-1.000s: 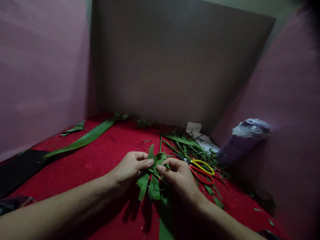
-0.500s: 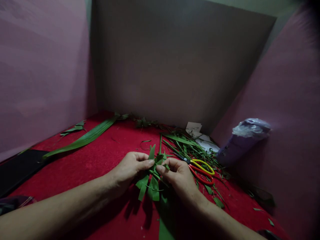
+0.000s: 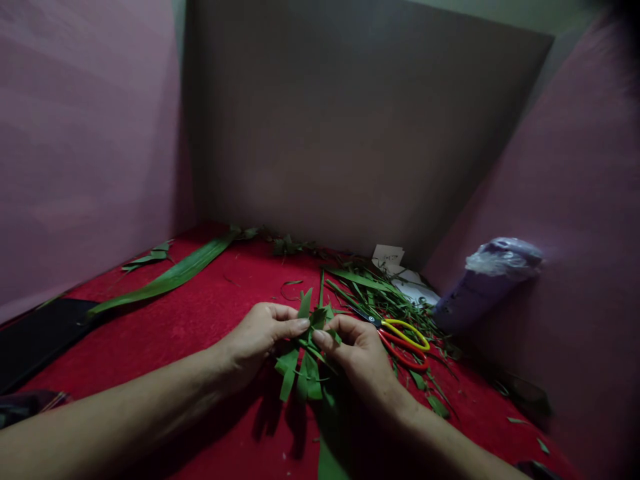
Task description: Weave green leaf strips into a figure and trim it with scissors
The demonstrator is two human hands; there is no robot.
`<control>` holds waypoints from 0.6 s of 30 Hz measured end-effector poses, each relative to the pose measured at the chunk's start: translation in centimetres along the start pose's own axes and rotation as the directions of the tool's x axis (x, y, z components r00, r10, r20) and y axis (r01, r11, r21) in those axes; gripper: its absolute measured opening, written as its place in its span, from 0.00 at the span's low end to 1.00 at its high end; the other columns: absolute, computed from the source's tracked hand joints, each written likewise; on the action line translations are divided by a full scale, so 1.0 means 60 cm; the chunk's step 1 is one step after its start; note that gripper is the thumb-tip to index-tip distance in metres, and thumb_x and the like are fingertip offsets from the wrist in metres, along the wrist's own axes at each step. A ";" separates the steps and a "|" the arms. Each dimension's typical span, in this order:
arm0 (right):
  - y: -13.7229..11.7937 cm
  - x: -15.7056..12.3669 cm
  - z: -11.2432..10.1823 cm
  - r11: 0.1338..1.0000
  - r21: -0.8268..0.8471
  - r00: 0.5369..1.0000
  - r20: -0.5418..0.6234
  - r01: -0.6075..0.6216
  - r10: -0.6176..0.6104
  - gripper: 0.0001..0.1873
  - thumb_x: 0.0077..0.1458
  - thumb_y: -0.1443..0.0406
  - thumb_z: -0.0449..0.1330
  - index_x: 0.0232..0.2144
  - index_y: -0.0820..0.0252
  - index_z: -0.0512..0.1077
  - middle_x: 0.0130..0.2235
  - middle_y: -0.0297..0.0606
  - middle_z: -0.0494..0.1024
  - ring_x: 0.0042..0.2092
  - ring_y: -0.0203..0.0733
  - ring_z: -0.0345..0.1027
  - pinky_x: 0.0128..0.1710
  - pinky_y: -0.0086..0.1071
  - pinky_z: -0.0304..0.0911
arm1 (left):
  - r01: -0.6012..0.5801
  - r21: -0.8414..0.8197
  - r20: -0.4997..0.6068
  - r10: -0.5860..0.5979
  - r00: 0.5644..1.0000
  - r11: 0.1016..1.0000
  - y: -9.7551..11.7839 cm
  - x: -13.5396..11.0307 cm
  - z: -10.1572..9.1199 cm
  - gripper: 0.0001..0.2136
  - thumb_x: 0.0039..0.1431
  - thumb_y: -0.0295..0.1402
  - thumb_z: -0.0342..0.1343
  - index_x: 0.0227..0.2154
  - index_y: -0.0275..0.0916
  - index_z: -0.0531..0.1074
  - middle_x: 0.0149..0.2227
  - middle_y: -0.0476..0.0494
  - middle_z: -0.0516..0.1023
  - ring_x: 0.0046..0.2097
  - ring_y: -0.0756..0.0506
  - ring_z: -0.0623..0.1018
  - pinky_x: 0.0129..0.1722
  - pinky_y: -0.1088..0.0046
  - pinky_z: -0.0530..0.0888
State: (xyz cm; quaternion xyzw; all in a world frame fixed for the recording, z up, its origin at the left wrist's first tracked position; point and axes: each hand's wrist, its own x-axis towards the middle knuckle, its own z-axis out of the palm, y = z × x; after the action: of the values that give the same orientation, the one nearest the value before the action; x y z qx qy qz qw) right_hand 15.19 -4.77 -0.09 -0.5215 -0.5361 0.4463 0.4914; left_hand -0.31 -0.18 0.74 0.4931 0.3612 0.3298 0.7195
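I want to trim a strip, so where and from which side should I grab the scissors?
Probably by the handle loops: the scissors lie flat on the red cloth beside the right hand, which pinches leaf strips, loops toward the near right, blades pointing far-left into leaf scraps. Come down from the right.

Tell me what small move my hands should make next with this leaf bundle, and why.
Probably hold the pinch with the left hand and let the right hand draw its strip snug. Both hands grip the folded leaf bundle at its middle, loose ends dangle below, and the scissors lie unheld to the right, so tightening seems likelier than cutting.
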 end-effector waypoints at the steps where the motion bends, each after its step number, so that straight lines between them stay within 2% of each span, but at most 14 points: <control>1: 0.000 0.000 0.000 1.000 -0.008 1.000 -0.004 0.001 -0.001 0.14 0.43 0.59 0.62 0.18 0.62 0.63 0.15 0.25 0.59 0.18 0.28 0.48 0.18 0.23 0.45 | -0.004 0.011 0.006 0.004 1.000 1.000 0.001 -0.001 0.000 0.09 0.43 0.34 0.60 0.21 0.32 0.69 0.16 0.51 0.69 0.16 0.56 0.63 0.17 0.81 0.57; 10: -0.006 -0.001 0.002 1.000 -0.017 1.000 -0.012 -0.010 0.010 0.14 0.42 0.60 0.61 0.17 0.62 0.62 0.15 0.25 0.58 0.19 0.28 0.47 0.18 0.24 0.45 | 0.005 0.043 0.021 -0.006 1.000 0.999 0.005 -0.004 0.002 0.10 0.44 0.35 0.60 0.19 0.32 0.69 0.13 0.54 0.64 0.15 0.57 0.58 0.16 0.80 0.51; 18: -0.006 0.001 0.001 0.999 -0.034 1.000 -0.013 0.020 -0.020 0.15 0.41 0.60 0.62 0.16 0.62 0.61 0.16 0.25 0.58 0.20 0.29 0.47 0.19 0.24 0.45 | 0.029 0.031 0.065 -0.031 0.997 0.999 0.002 0.000 -0.002 0.11 0.43 0.35 0.60 0.18 0.33 0.67 0.13 0.54 0.63 0.15 0.56 0.57 0.17 0.79 0.52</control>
State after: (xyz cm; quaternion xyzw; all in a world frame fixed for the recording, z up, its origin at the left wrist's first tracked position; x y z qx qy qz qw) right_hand 15.07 -4.73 0.23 -0.5274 -0.5456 0.4286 0.4904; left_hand -0.41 -0.08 0.81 0.5089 0.3499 0.2971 0.7282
